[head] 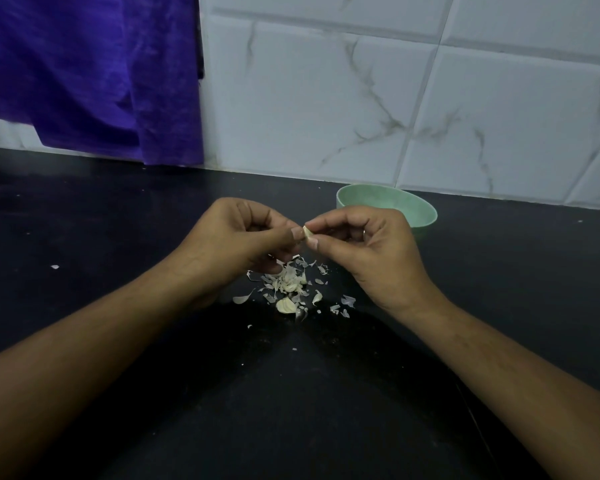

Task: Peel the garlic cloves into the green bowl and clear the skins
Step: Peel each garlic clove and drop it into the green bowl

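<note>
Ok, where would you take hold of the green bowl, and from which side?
Probably by its rim on the right, coming from above: the green bowl stands upright, mouth open, and that side is free, while the right hand, pinching the garlic clove with the left hand, covers its near-left wall.

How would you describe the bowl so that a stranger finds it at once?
Follow the black counter to the white tiled wall. The bowl stands near that wall, just behind the right hand. It alone is pale green and round, unlike the white garlic skins.
</note>
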`<state>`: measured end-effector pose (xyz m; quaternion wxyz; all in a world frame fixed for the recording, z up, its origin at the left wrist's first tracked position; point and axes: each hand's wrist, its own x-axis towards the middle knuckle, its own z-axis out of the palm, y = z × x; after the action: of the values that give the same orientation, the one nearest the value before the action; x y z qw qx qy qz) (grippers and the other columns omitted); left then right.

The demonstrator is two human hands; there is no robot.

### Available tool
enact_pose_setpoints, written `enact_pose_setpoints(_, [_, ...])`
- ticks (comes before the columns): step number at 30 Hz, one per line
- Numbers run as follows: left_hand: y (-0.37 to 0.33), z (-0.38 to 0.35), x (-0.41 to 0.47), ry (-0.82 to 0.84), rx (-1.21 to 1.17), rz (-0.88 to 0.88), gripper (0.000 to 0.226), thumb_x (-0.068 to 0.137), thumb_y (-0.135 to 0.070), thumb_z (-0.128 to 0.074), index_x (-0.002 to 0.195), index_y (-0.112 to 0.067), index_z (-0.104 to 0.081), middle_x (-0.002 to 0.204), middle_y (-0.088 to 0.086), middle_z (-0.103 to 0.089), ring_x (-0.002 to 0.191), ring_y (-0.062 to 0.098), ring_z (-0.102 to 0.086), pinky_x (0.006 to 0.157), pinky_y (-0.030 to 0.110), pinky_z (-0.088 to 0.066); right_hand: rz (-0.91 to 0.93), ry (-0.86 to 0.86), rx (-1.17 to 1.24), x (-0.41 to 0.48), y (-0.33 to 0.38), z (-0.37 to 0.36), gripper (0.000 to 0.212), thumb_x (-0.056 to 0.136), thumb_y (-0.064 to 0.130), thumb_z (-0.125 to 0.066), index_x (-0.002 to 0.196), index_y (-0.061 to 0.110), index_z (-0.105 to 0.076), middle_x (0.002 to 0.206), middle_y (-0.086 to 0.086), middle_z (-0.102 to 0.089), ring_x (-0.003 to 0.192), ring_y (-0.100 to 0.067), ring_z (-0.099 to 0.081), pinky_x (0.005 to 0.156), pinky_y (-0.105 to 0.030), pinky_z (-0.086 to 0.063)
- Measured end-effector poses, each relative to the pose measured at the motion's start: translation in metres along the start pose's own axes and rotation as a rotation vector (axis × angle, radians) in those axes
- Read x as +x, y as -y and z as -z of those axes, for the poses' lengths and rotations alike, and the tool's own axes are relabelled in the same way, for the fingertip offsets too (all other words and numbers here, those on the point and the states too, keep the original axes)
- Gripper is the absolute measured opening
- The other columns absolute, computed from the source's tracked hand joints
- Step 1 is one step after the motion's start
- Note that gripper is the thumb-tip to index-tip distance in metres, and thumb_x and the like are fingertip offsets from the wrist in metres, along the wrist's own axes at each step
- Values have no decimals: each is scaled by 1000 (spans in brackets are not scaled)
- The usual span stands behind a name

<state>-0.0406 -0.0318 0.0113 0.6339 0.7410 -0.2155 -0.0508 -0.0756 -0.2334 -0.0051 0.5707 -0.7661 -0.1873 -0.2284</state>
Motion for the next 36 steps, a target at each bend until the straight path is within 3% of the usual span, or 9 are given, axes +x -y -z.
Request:
enact_pose_setpoints(7, [2,-2,-1,-57,74,-47,10,90,-9,-77,80,-5,-78,71,13,-74,63,15,-67,63,27,-59,67,-12,-150,-2,0,-5,14,84,3,-82,95,11,-80,87,0,-74,76,-21,-72,69,-44,-63])
enact_pose_setpoints(13, [2,-6,-1,-129,83,-37,13,85,-6,-76,72,-7,-76,66,13,-72,60,15,-67,61,28,-57,99,-17,-207,-5,4,-10,16,84,3,-83,96,13,-81,85,3,-74,74,-17,-72,66,-32,-61])
enact_pose_setpoints(20, [1,-8,0,-127,-30,-3,18,89,-6,-74,71,-4,-72,67,13,-69,59,16,-63,58,27,-56,9,-9,-18,-3,4,-14,18,86,-3,-79,99,9,-77,86,-4,-79,79,-17,-77,74,-26,-60])
enact_pose_setpoints(24, [3,-6,1,-92,19,-50,17,85,-20,-81,74,-8,-75,72,14,-73,65,17,-65,67,33,-58,-82,-15,159,-2,7,-14,20,87,-5,-77,106,-2,-73,91,-19,-77,86,-33,-77,82,-39,-64])
enact_pose_setpoints(27, [4,-4,1,-69,68,-68,24,80,-31,-76,80,-7,-76,81,19,-76,70,22,-67,73,43,-62,-153,-25,274,-2,11,-11,15,90,-7,-72,104,-3,-72,91,-26,-75,82,-29,-76,84,-47,-63])
enact_pose_setpoints(29, [4,-2,1,-71,93,-75,20,85,-26,-76,82,-6,-76,82,20,-75,71,21,-68,74,45,-62,-193,-19,324,-2,11,-9,14,90,-6,-71,103,0,-72,94,-26,-76,82,-29,-76,85,-48,-63])
enact_pose_setpoints(33, [2,1,0,-70,105,-101,20,89,-25,-66,84,-10,-77,83,18,-74,77,25,-70,76,51,-63,-206,-10,301,-3,9,-7,15,92,-4,-70,106,0,-73,95,-23,-76,83,-29,-76,85,-46,-63])
enact_pose_setpoints(36, [2,1,0,-40,135,-118,23,97,-27,-68,87,-10,-78,83,14,-76,78,23,-72,72,45,-64,-176,0,228,-4,7,-8,16,91,-4,-72,107,-3,-74,91,-21,-77,82,-27,-76,85,-45,-62])
